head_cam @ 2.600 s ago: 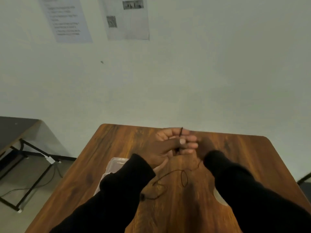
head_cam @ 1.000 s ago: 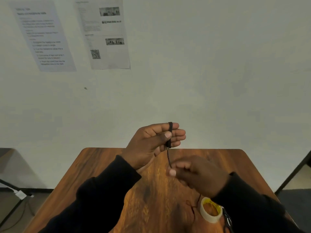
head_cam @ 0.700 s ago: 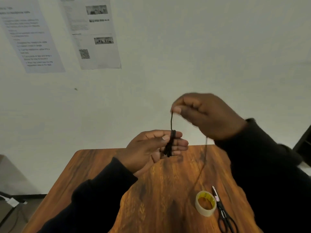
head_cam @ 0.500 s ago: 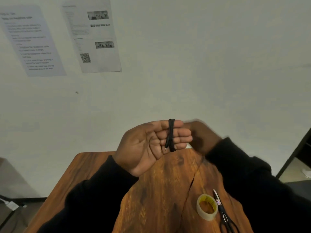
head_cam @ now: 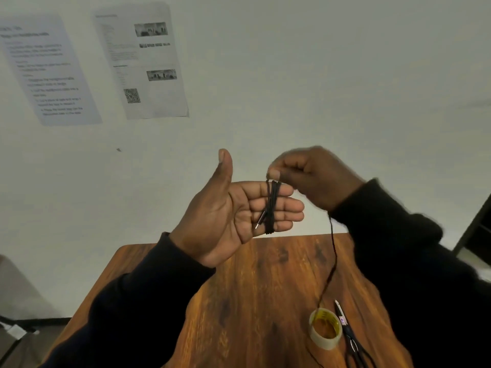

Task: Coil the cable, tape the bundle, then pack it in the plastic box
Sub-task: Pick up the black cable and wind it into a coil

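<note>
My left hand (head_cam: 233, 211) is raised palm up above the table, thumb up and fingers held together. A thin black cable (head_cam: 271, 208) is wound in several turns round those fingers, its metal plug tip lying against the palm. My right hand (head_cam: 313, 179) pinches the cable just above the left fingertips. The loose end of the cable (head_cam: 332, 261) hangs down from the right hand to the table near a roll of clear tape (head_cam: 325, 332). The plastic box is out of sight.
Black scissors (head_cam: 348, 333) lie just right of the tape on the wooden table (head_cam: 252, 301). Two printed sheets (head_cam: 143, 65) hang on the white wall. A dark frame edge (head_cam: 475, 224) shows at the far right.
My right hand has circled from behind the left fingers up over their tips, laying more cable round them. The left thumb has lifted and the palm has opened toward me.
</note>
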